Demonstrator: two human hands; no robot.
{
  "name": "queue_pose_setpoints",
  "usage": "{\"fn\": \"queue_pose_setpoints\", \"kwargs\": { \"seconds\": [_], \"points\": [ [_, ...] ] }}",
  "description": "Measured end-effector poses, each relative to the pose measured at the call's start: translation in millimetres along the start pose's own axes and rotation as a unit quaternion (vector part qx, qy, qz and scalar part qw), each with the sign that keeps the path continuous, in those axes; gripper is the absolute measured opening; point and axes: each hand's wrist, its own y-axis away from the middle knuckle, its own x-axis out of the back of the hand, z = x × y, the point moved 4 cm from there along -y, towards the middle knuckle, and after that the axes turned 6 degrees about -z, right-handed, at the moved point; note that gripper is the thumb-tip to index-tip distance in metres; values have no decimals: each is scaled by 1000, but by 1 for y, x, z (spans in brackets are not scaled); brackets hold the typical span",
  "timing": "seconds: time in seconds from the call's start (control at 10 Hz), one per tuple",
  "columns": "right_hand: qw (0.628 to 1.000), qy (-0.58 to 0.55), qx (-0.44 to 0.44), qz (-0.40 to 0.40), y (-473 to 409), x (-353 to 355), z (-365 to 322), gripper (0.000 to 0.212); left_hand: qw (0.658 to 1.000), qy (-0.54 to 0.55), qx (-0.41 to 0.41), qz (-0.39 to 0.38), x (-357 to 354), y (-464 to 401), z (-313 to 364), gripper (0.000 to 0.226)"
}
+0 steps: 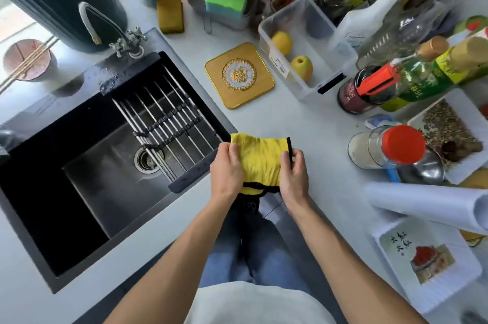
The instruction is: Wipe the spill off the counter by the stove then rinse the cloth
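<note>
A: Start big. What's the desk (303,122) like around the sink (105,154)?

B: Crowded. Right of the sink stand bottles (390,85) and a clear bin (306,41) with 2 fruits; a gold trivet (239,75) lies between bin and sink. No spill or stove shows plainly.

A: And the cloth (260,162)?

B: Yellow, black-edged, just off the sink's right rim, held above the desk's front edge.

A: How are the hands?

B: Both grasping it. The left hand (227,167) clasps the cloth's left side, the right hand (293,173) pinches its right edge, stretching it between them. I'd judge that's to fold or flatten a clean face for wiping.

A: Rinsing?

B: Not yet, I'd say; the tap (126,43), behind the sink, shows no water running.
</note>
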Motion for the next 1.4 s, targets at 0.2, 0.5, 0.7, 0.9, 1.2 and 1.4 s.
{"fn": "queue_pose_setpoints", "kwargs": {
  "seconds": [0.2,0.5,0.7,0.9,1.2,1.4],
  "points": [
    [989,99,83,76,-30,5,-8,18,986,-139,-86,25,-10,-28,2,27],
    [977,193,66,57,-65,12,-2,45,968,-229,-102,12,-26,-62,23,38],
    [899,385,206,-29,-62,3,-4,73,871,-405,-266,-78,-48,-47,22,58],
    [835,511,168,-117,-70,5,29,81,793,-522,-276,-151,-44,-54,-9,77],
    [853,478,145,-149,-65,14,23,78,814,-480,-256,-202,-32,-47,7,73],
    [937,304,128,-116,-24,44,12,51,922,-302,-181,-164,14,-26,12,39]
  ]
}}
